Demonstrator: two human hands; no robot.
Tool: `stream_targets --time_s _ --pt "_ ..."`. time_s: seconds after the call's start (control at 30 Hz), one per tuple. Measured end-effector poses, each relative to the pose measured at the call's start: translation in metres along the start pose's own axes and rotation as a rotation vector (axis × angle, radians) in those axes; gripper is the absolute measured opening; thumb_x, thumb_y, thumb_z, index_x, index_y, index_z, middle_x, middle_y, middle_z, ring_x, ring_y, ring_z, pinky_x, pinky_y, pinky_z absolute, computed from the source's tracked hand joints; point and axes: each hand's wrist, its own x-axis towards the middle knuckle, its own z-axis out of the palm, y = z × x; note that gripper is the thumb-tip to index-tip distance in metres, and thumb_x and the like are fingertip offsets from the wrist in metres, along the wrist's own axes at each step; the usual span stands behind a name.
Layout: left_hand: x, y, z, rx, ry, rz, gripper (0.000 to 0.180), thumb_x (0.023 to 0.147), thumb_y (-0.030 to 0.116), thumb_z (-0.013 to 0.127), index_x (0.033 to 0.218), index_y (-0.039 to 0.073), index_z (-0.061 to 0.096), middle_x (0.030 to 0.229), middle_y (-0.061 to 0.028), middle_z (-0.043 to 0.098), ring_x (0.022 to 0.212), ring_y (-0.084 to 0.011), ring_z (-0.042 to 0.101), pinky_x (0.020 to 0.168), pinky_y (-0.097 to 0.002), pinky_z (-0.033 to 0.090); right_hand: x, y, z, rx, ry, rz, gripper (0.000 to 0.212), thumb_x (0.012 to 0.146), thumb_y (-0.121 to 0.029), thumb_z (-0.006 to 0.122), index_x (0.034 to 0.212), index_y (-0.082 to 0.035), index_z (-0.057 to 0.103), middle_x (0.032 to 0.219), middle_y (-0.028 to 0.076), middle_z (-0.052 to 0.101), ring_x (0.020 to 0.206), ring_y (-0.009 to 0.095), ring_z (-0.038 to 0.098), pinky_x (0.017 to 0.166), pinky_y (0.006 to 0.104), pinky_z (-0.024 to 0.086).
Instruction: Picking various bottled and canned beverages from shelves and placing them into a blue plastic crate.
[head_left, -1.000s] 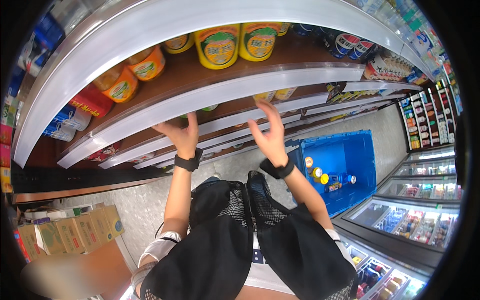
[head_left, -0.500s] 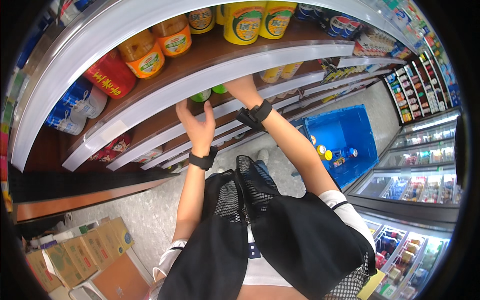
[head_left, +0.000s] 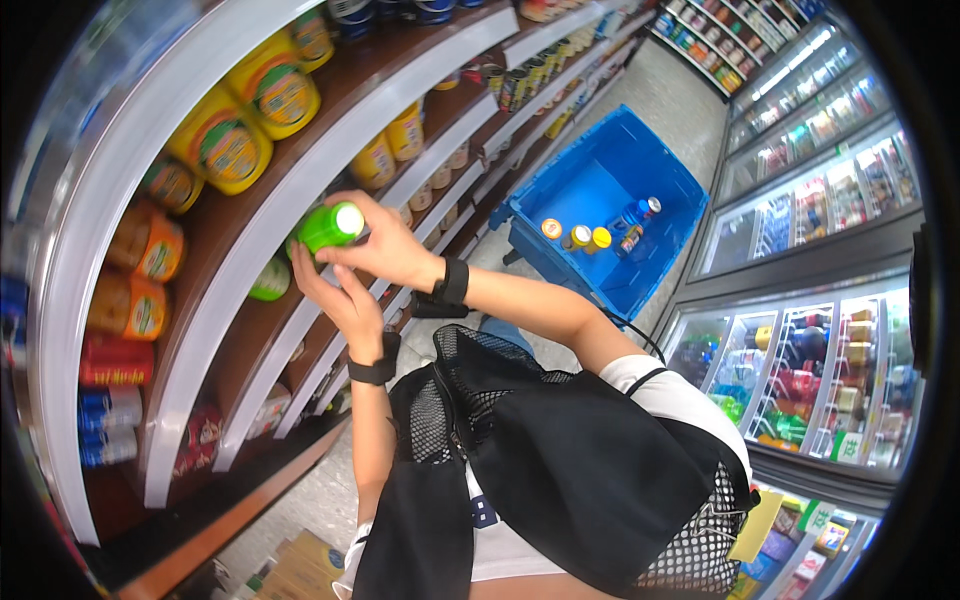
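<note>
A green bottle [head_left: 322, 230] with a white cap is tilted out at the shelf front, its cap toward me. My right hand [head_left: 392, 243] grips it from the right, fingers over the top and thumb below. Just under it, my left hand [head_left: 342, 308] has its fingers stretched up against the bottle's lower end, the thumb held apart. Another green container [head_left: 270, 280] stands on the shelf behind my left hand, partly hidden by the shelf edge.
The shelving [head_left: 225, 300] on my left carries yellow tubs [head_left: 222, 145], orange-labelled jars [head_left: 148, 310] and cans. A blue crate [head_left: 640, 140] on the floor to the right holds several cans and bottles. Glass-door fridges [head_left: 800, 330] line the right side, and cardboard boxes [head_left: 300, 568] lie at the lower left.
My right hand has come out from the shelf with the green bottle in it. My left hand has moved leftward and down beside it. The view has turned toward the right.
</note>
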Motion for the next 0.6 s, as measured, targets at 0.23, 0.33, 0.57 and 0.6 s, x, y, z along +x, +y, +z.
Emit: stream_targets --time_s 0.23,0.33,0.57,0.6 --pt "-0.030 0.050 0.067 -0.139 -0.054 -0.028 0.079 0.096 0.054 0.028 0.147 -0.003 0.012 0.153 -0.0260 0.012 0.142 -0.0445 0.009 0.113 -0.0567 0.007 -0.021 -0.012 -0.075 -0.017 0.077 0.090 0.061 0.070 -0.020 0.082 0.123 -0.005 0.055 0.108 0.010 0.064 0.099 0.016 0.063 0.086 0.0307 0.050" --pt "-0.034 0.060 0.099 -0.180 -0.315 -0.005 0.083 0.095 0.058 0.030 0.148 -0.004 0.011 0.153 -0.0253 0.012 0.143 -0.0412 0.006 0.114 -0.0506 0.005 -0.032 0.014 -0.124 -0.095 0.127 0.156 0.056 0.071 -0.019 0.082 0.119 -0.004 0.058 0.109 0.008 0.064 0.100 0.016 0.062 0.087 0.0291 0.050" --pt "-0.026 0.076 0.190 -0.354 -0.990 0.037 0.080 0.092 0.047 0.049 0.147 -0.003 0.019 0.152 -0.0237 0.020 0.143 -0.0400 0.013 0.115 -0.0502 0.010 -0.070 0.068 -0.235 -0.129 0.431 0.421 0.054 0.076 -0.009 0.079 0.123 -0.001 0.054 0.110 0.007 0.064 0.101 0.013 0.060 0.087 0.0271 0.050" --pt "-0.026 0.077 0.205 -0.377 -1.071 0.036 0.077 0.092 0.044 0.052 0.146 -0.002 0.022 0.152 -0.0228 0.021 0.143 -0.0394 0.014 0.115 -0.0483 0.011 -0.074 0.075 -0.248 -0.095 0.528 0.490 0.053 0.071 -0.020 0.081 0.116 -0.002 0.061 0.112 0.013 0.063 0.100 0.024 0.062 0.089 0.0345 0.049"
